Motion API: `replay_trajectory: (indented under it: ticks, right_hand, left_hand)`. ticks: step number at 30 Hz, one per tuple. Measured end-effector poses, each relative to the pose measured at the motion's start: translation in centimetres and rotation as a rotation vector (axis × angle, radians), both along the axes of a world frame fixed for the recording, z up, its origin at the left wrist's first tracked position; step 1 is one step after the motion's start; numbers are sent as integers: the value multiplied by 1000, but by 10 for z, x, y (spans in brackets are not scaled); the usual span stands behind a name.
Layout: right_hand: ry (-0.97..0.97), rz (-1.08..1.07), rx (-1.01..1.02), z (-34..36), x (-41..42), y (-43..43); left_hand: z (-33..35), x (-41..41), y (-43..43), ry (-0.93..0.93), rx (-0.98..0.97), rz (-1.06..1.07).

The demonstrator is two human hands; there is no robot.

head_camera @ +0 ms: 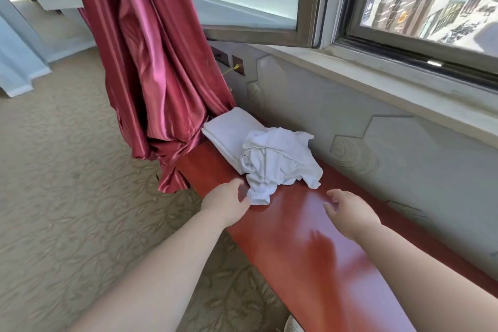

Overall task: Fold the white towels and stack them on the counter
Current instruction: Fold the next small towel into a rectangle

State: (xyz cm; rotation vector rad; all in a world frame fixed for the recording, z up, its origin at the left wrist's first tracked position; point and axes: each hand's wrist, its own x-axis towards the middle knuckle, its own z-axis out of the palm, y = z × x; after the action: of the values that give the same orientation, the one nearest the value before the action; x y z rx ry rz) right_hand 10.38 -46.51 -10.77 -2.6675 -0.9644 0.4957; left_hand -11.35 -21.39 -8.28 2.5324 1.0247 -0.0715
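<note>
A crumpled white towel (pixel 280 162) lies on the glossy red counter (pixel 301 245), partly on top of a folded white towel (pixel 229 129) behind it by the curtain. My left hand (pixel 227 201) reaches to the crumpled towel's near corner, fingers loosely spread and touching its edge without a clear grip. My right hand (pixel 350 213) hovers over the bare counter to the right of the towel, fingers relaxed and apart, holding nothing.
A red satin curtain (pixel 159 70) hangs at the counter's far left end. A wall panel (pixel 390 148) and window sill (pixel 377 78) run along the right. Patterned carpet (pixel 67 183) lies left of the counter.
</note>
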Motion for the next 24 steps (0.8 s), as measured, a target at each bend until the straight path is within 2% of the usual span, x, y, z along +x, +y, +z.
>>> replay_trajectory:
  ticks: [9, 13, 18, 24]
  right_hand:
    - [101, -23, 24, -18, 37, 86]
    - [79, -27, 22, -27, 42, 128]
    - [84, -86, -90, -32, 51, 176]
    - [30, -193, -203, -35, 70, 232]
  left_hand:
    - [-18, 51, 60, 2, -27, 4]
    - [-25, 80, 90, -40, -29, 3]
    - [-32, 114, 127, -75, -91, 87]
    - [-48, 149, 175, -73, -245, -27]
